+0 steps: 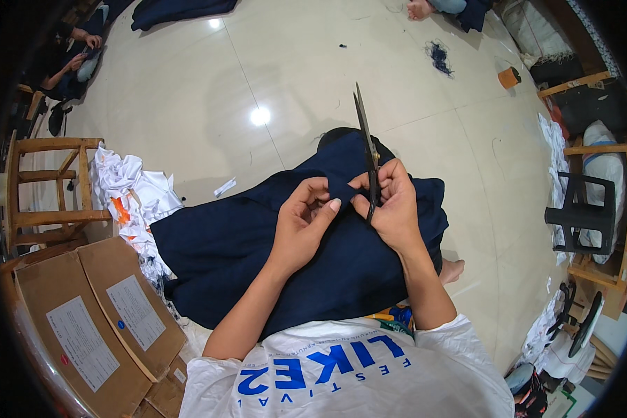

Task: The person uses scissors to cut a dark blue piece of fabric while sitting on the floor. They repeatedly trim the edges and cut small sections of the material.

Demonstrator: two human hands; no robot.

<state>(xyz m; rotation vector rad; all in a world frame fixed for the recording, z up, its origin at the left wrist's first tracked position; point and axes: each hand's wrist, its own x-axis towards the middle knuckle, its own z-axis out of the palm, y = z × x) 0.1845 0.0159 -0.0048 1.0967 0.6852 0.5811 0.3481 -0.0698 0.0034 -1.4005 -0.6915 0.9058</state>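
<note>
on the lap, hands pinching navy garment [258, 244], right hand [390, 209] gripping scissors [366, 139]

The floor [188, 90] is pale, glossy tile, with thin grout lines crossing it and bright spots of ceiling light reflected on it. A wooden stool [45, 184] stands at the left, beside a heap of white cloth [136, 191]. Flat cardboard boxes [97, 320] lie at the lower left. On the right stand a dark plastic chair [584, 216] and wooden frames [599, 150]. A tuft of dark thread scraps [439, 57] lies on the tiles near an orange cup [508, 76].
</note>
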